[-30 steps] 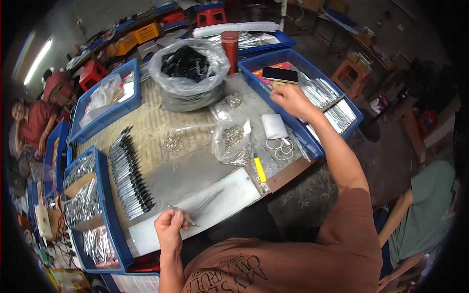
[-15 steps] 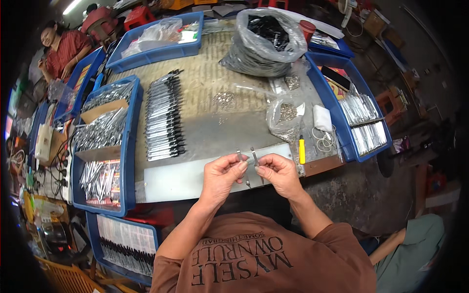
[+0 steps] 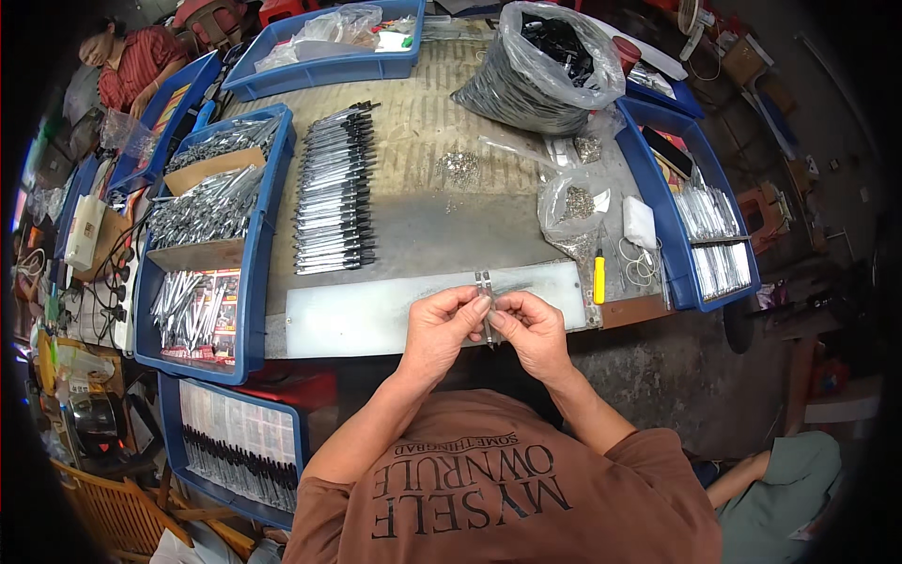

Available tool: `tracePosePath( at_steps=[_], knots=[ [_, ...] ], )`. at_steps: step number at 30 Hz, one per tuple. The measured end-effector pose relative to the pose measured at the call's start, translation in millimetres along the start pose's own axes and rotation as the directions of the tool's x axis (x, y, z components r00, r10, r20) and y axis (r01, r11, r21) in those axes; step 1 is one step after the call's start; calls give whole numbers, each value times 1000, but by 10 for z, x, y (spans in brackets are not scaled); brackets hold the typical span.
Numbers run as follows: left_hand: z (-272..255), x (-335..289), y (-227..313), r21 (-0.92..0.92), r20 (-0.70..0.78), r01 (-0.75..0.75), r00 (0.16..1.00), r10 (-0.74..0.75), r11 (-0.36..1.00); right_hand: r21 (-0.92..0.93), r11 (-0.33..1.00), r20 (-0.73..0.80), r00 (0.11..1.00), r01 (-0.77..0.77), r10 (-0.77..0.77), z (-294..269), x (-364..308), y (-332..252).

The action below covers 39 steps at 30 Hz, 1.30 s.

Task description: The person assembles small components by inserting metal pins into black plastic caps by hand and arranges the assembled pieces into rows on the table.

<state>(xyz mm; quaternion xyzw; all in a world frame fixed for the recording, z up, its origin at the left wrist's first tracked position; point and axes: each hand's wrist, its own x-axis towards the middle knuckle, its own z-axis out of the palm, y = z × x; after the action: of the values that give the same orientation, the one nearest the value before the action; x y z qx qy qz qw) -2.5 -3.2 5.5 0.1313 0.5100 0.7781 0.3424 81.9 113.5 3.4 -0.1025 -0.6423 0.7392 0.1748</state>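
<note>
Over the white board [image 3: 352, 324] at the table's near edge, my left hand [image 3: 440, 327] and my right hand [image 3: 534, 331] meet in front of me. Each is closed, thumb against fingers, on a slim dark metal strip with shiny ends. The left strip [image 3: 478, 281] and the right strip [image 3: 488, 283] stand nearly parallel, close side by side; my fingertips hide their middles, so I cannot tell if they touch. Beyond the board at left lies a row of silver-and-black rods [image 3: 334, 202]. A yellow-handled tool [image 3: 599, 280] lies right of my hands.
Left stands a blue tray [image 3: 256, 310] of metal parts; below it, another blue tray [image 3: 301, 442] of black-tipped rods. A blue tray [image 3: 742, 291] of silver pieces stands right. Small metal bits [image 3: 458, 169] lie mid-table, before a bag of black parts [image 3: 536, 103]. A co-worker [image 3: 141, 61] sits far left.
My hands have come closer together, and the two strips, held apart and slightly slanted before, now stand side by side. The whole view has shifted a little.
</note>
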Motion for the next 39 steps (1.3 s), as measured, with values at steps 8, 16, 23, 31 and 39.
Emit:
tracePosePath(
  at_steps=[8,16,23,31,39],
  knots=[
    [-5,-6,-4,11,-17,8,1000,-8,1000,-23,1000,3,1000,14,-14,30,2,8],
    [-40,4,-12,14,4,-20,1000,20,1000,-159,986,10,999,50,-49,14,8,69],
    [-52,25,-7,26,15,-12,1000,12,1000,-326,940,8,995,100,-103,46,35,22],
    [-79,24,-56,86,-14,-67,998,68,994,-489,853,29,981,183,-194,114,40,-70],
    [-152,31,100,302,103,-137,989,110,943,-530,788,234,947,313,-220,-233,258,-254]
  ],
)
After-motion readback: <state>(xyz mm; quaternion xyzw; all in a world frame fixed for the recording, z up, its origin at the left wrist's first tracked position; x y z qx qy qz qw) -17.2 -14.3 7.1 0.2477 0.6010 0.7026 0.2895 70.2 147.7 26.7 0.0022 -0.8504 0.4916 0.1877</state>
